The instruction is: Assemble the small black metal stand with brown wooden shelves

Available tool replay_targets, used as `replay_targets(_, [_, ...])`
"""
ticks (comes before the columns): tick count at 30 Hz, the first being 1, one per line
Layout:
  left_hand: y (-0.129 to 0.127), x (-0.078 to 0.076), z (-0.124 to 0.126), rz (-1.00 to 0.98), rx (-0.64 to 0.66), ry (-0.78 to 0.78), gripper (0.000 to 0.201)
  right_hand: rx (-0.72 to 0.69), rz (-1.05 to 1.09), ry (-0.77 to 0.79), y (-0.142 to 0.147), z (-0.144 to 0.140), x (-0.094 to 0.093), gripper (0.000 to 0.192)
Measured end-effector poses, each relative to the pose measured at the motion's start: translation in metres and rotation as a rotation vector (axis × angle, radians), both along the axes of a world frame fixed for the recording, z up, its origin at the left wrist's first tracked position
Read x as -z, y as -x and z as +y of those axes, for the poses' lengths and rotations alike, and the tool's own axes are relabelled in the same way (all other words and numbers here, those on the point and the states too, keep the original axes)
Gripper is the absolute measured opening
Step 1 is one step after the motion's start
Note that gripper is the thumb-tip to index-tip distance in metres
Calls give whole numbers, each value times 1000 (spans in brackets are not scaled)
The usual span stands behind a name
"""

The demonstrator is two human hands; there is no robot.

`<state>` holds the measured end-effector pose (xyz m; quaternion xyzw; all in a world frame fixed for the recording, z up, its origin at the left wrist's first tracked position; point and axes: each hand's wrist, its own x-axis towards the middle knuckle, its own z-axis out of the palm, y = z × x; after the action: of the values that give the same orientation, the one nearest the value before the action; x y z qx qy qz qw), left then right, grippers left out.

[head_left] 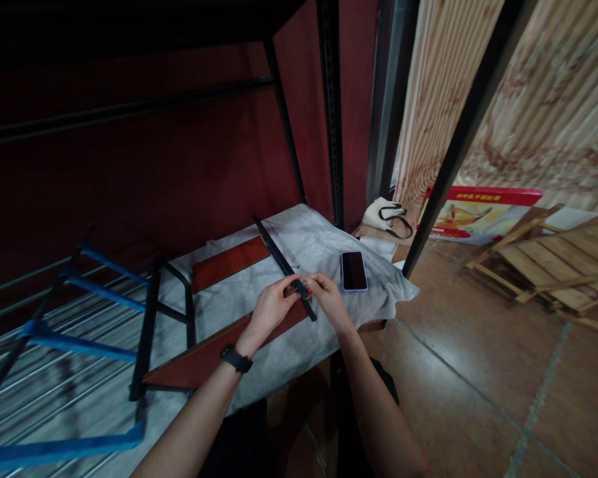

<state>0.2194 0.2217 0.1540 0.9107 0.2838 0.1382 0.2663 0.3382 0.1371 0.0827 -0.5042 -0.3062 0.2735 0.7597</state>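
Black slim metal bar (279,260) lies diagonally across the white cloth-covered worktop (323,245), near end pinched by both hands. Left hand (270,309), w/ black wristband (236,359), grips bar from the left; right hand (329,297) pinches it from the right, fingertips nearly meeting. Bar crosses a reddish-brown wooden plank (214,352); 2nd plank (229,263) further back. Dark phone w/ purple case (353,271) just beside right hand. Black metal frame (152,318) & blue bars (74,342) at left.

Bare forearms; black band (236,359) on left wrist.
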Motion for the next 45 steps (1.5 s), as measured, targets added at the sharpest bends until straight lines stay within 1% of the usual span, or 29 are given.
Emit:
replay_targets(3, [0, -1, 0, 8, 11, 18, 43, -5, -21, 26, -2, 2, 3, 30])
replay_targets(9, [0, 0, 2, 8, -14, 17, 51, 71, -187, 149, 1, 6, 9, 29])
replay_targets(14, [-1, -1, 1, 28, -14, -7, 50, 184, -397, 248, 7, 10, 7, 40])
replay_targets(16, [-1, -1, 0, 33, -1, -21, 49, 222, -441, 264, 8, 13, 7, 42])
replay_targets(18, [-2, 0, 0, 32, 9, -35, 48, 228, -460, 278, 9, 14, 7, 44])
replay_targets(20, [-2, 0, 1, 26, 7, -27, 47, 211, -431, 279, 8, 12, 9, 45])
replay_targets(22, [-2, 1, 1, 19, -1, -4, 47, 188, -327, 248, 6, 9, 10, 43])
replay_targets(25, [-2, 3, 2, 11, -7, 20, 49, 117, -130, 125, 3, 2, 10, 36])
replay_targets(27, [-1, 5, 3, 2, -6, 17, 50, 66, -72, 45, 2, -1, 8, 31])
replay_targets(29, [-1, 7, 4, -4, -4, 0, 50, 45, -75, 21, 0, -2, 7, 30])
replay_targets(31, [-1, 8, 5, -4, 2, -20, 50, 53, -108, 55, 0, -2, 7, 32])
replay_targets(35, [-1, 8, 5, 7, 17, -37, 50, 130, -237, 177, 2, 2, 10, 39])
replay_targets(37, [-1, 8, 5, 11, 14, -35, 50, 168, -246, 191, 4, 2, 10, 39])
replay_targets(38, [0, 8, 5, 10, 10, -33, 50, 169, -218, 171, 5, 2, 10, 37])
replay_targets(42, [0, 9, 4, 4, 11, -24, 50, 43, -107, 46, 3, -1, 6, 30])
replay_targets(44, [0, 8, 4, 6, 8, -27, 50, 15, -136, 47, 1, -1, 5, 30])
replay_targets(45, [0, 8, 3, 9, 4, -25, 50, 27, -159, 66, 0, -1, 6, 30])
